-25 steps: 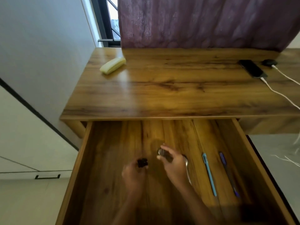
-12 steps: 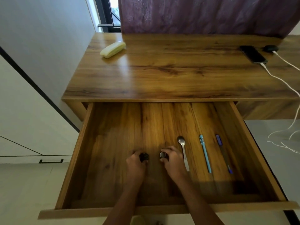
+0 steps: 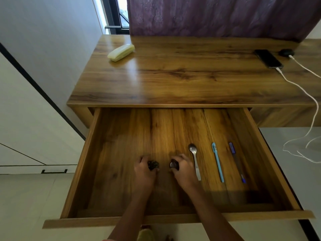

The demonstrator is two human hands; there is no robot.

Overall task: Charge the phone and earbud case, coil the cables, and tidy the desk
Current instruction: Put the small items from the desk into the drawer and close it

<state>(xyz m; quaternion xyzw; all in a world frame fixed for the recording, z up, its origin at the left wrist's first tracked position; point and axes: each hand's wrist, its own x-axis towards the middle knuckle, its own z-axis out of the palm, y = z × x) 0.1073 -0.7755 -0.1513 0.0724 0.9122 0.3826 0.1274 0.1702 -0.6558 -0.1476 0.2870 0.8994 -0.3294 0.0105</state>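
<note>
Both my hands are inside the open wooden drawer (image 3: 83, 171). My left hand (image 3: 145, 173) grips a small dark bundle (image 3: 153, 164), down on the drawer floor. My right hand (image 3: 184, 168) grips a small dark round object (image 3: 174, 164) beside it; what either item is, I cannot tell. On the desk top (image 3: 173, 75) at the far right lies a black phone (image 3: 268, 58) with a white cable (image 3: 302, 89) plugged in. A black earbud case (image 3: 286, 52) sits behind it with a second white cable (image 3: 304, 66).
In the drawer, right of my hands, lie a metal spoon (image 3: 194, 155), a light blue pen (image 3: 217, 161) and a dark blue pen (image 3: 237, 161). A pale yellow case (image 3: 121, 52) rests at the desk's back left. Cables trail to the floor at right; a purple curtain (image 3: 217, 16) hangs behind.
Both hands came down and toward the drawer's front, settling on the drawer floor with their items. The view tilted down, showing the drawer's front edge.
</note>
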